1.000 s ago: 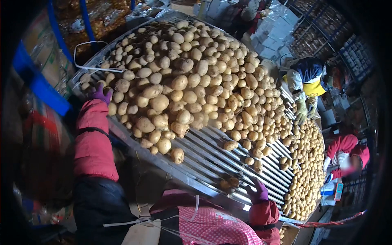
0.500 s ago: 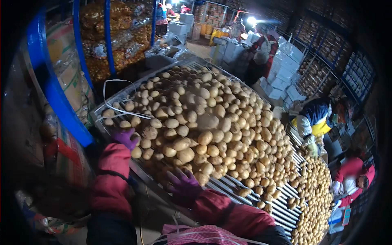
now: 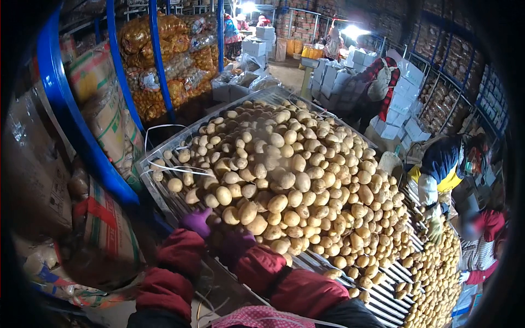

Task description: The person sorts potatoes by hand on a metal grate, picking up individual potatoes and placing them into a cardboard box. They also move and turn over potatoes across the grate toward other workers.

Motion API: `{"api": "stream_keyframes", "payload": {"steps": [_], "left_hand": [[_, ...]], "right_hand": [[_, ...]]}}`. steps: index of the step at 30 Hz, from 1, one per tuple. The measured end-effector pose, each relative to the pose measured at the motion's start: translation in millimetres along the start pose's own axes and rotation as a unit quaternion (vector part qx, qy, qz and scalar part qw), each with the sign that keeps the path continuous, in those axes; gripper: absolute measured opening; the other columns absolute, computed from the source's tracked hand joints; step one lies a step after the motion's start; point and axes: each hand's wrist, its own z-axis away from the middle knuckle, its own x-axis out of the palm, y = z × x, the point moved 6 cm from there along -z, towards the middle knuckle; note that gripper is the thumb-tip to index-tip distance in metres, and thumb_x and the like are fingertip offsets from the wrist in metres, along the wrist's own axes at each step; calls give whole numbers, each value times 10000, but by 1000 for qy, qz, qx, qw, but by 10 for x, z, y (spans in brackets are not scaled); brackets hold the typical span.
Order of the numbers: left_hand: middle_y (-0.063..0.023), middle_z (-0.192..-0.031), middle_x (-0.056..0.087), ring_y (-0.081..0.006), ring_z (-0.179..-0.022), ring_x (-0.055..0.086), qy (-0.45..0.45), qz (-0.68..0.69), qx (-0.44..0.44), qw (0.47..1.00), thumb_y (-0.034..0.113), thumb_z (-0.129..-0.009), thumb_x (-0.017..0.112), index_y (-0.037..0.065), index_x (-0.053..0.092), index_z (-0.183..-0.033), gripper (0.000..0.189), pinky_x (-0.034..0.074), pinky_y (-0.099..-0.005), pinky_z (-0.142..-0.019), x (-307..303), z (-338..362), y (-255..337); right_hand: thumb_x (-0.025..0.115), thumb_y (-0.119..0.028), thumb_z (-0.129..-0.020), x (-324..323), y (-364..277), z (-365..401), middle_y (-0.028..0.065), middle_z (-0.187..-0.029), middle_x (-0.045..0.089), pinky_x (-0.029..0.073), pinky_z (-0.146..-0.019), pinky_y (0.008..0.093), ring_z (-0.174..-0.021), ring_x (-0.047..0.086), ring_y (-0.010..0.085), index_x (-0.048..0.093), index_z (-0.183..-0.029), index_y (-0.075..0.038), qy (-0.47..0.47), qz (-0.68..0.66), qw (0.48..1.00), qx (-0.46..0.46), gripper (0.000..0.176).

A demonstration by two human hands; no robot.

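Observation:
A large heap of potatoes [image 3: 306, 180] covers a slatted metal sorting table [image 3: 164, 147] in front of me. At the heap's near left edge is my left hand [image 3: 196, 223] in a purple glove, its thumb standing apart and no potato showing in its grasp. Close beside it, my right hand [image 3: 236, 245], in the same kind of glove, reaches in against the potatoes at the near edge. Its fingers are sunk in shadow. White strapping [image 3: 178, 169] lies over the table's left corner.
Blue posts [image 3: 76, 120] and stacked printed cartons [image 3: 109, 224] stand close on my left. Netted sacks [image 3: 147, 38] are piled behind. A co-worker in a yellow and blue top [image 3: 440, 164] bends over the right side. White boxes [image 3: 402, 104] are stacked beyond.
My right hand has moved left to beside my left hand, which has shifted slightly right along the near edge. The view has shifted, and the co-worker in red at far right leans differently.

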Motion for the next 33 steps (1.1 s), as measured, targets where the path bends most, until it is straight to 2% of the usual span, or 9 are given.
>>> {"api": "stream_keyframes", "payload": {"steps": [10,12,18,20,22,25,27,31,33], "left_hand": [[-226,-1148,627,-411,-1004,622,133,34,-25,990,487,-868,560,180,442,-1404,629,499,-502,-835,336,762,1093],[-260,-1216,577,-425,-1059,596,2,108,-82,991,521,-841,589,183,366,-1442,725,492,-498,-859,390,981,1499],[-266,-1166,532,-452,-952,591,85,144,50,985,476,-799,674,95,451,-1330,691,498,-539,-760,885,1323,2760],[-268,-1177,527,-456,-924,592,13,226,117,967,471,-806,664,75,479,-1282,647,502,-524,-744,1352,1258,3057],[-277,-1181,534,-454,-898,605,2,208,136,969,467,-809,663,99,454,-1336,676,515,-503,-740,1329,1506,3608],[-304,-1302,470,-454,-930,614,-13,234,234,943,448,-805,671,169,370,-1443,758,524,-489,-784,1703,1958,4365],[-312,-1394,401,-451,-995,616,-140,269,283,910,426,-806,678,231,327,-1480,784,527,-468,-826,1468,2201,4545],[-136,-1214,626,-291,-940,659,-5,410,241,880,292,-863,662,138,426,-1418,623,529,-396,-795,1062,1946,3885],[-105,-1162,625,-203,-937,616,200,417,248,851,187,-871,669,111,443,-1407,587,509,-350,-813,641,1581,3150]], "right_hand": [[494,-506,-878,43,683,1036,114,-1433,464,175,-1154,531,-1360,387,280,484,-1368,-215,-45,0,997,70,570],[497,-506,-876,6,910,1370,116,-1425,476,172,-1158,522,-1356,397,272,488,-1366,-201,-36,8,996,83,577],[566,-445,-838,170,2030,2464,102,-1374,528,284,-1127,484,-1342,397,317,584,-1275,-207,7,-142,943,301,498],[633,-430,-784,296,2116,2989,132,-1331,547,364,-1067,466,-1288,440,352,642,-1186,-248,49,71,986,143,441],[634,-427,-783,573,2477,3446,122,-1330,537,399,-1024,457,-1252,465,343,677,-1104,-264,206,25,956,208,363],[644,-380,-788,450,2834,4148,113,-1332,535,408,-1002,463,-1230,480,357,663,-1130,-255,132,68,959,242,365],[682,-374,-766,538,3293,4641,111,-1369,516,376,-1047,483,-1282,445,357,641,-1169,-267,81,29,940,329,419],[707,-311,-762,574,3722,5428,151,-1346,530,412,-1009,490,-1265,466,368,617,-1198,-226,33,34,870,491,454],[709,-237,-775,478,3570,5461,198,-1288,566,458,-968,479,-1202,523,379,617,-1185,-136,200,122,857,459,432]]}}
